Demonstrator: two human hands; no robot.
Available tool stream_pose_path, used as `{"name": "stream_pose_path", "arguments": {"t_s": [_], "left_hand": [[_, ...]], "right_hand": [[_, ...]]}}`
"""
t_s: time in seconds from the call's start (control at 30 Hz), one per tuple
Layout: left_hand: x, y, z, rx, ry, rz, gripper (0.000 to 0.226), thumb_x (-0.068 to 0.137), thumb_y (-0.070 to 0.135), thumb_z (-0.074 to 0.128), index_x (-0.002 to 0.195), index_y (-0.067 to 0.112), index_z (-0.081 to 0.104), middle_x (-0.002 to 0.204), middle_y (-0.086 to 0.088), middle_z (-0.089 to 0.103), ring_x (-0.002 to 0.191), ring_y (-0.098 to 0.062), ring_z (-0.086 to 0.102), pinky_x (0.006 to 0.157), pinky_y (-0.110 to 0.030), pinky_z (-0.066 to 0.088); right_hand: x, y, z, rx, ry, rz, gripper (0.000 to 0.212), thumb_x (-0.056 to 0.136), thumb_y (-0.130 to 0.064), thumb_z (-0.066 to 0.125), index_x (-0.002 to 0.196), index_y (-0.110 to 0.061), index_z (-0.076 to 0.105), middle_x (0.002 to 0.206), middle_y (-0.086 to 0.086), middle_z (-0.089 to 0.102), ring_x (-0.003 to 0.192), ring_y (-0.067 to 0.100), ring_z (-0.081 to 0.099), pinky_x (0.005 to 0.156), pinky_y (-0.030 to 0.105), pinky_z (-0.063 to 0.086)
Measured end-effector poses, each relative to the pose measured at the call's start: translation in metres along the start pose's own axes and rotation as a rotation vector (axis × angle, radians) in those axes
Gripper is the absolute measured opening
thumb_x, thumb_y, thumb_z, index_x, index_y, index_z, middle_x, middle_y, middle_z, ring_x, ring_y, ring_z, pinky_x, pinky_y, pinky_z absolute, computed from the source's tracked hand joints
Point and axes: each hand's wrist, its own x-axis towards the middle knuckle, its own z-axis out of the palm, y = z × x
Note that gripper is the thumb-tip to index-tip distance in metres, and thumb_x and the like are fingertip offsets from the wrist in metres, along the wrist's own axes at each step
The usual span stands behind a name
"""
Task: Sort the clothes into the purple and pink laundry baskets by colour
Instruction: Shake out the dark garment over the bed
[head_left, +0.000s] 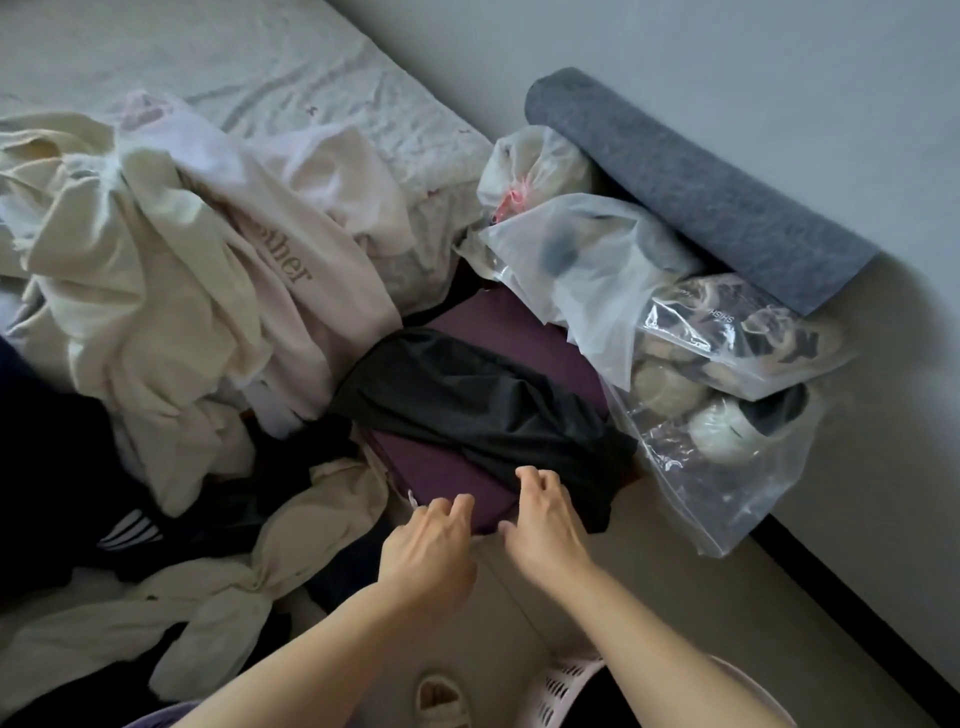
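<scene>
Fingers of my right hand (543, 519) pinch the black garment's (483, 405) near hem; left hand (431, 540) curls on the purple fabric (441, 478) beside it. Garment stretches away leftward. Pink basket (566, 686) sits behind my wrists.

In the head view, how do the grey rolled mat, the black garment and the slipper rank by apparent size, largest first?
1. grey rolled mat
2. black garment, looks close to the mat, so their order is unsure
3. slipper, clearly smallest, partly cut off
</scene>
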Motion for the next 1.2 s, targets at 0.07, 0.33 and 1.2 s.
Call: {"name": "stream_pose_path", "arguments": {"t_s": [0.07,0.33,1.2], "left_hand": [[0.025,-0.003,0.007,0.018,-0.024,0.001,0.051,0.09,0.022,0.048,0.138,0.021,0.031,0.135,0.001,0.043,0.124,-0.019,0.043,0.09,-0.032,0.042],[0.102,-0.013,0.031,0.053,-0.1,0.002,0.063,0.09,0.028,0.058,0.143,0.02,0.025,0.141,0.002,0.035,0.132,-0.02,0.035,0.1,-0.035,0.04],[0.076,0.003,-0.036,-0.166,0.278,-0.001,0.025,0.087,0.016,0.055,0.109,0.02,0.044,0.113,-0.001,0.048,0.088,-0.025,0.059,0.064,-0.032,0.039]], "right_hand": [[0.03,0.006,0.006,0.005,-0.02,0.026,0.059,0.091,-0.024,0.06,0.141,-0.013,0.029,0.142,0.008,0.034,0.132,0.025,0.035,0.103,0.031,0.036],[0.117,0.026,0.055,-0.086,0.002,0.08,0.069,0.094,-0.018,0.054,0.15,-0.018,0.013,0.159,0.009,0.003,0.142,0.027,0.018,0.11,0.036,0.029],[0.057,-0.045,-0.025,0.443,0.192,-0.126,0.023,0.1,-0.025,0.034,0.09,-0.011,0.05,0.089,0.013,0.064,0.082,0.031,0.057,0.067,0.038,0.04]]}}
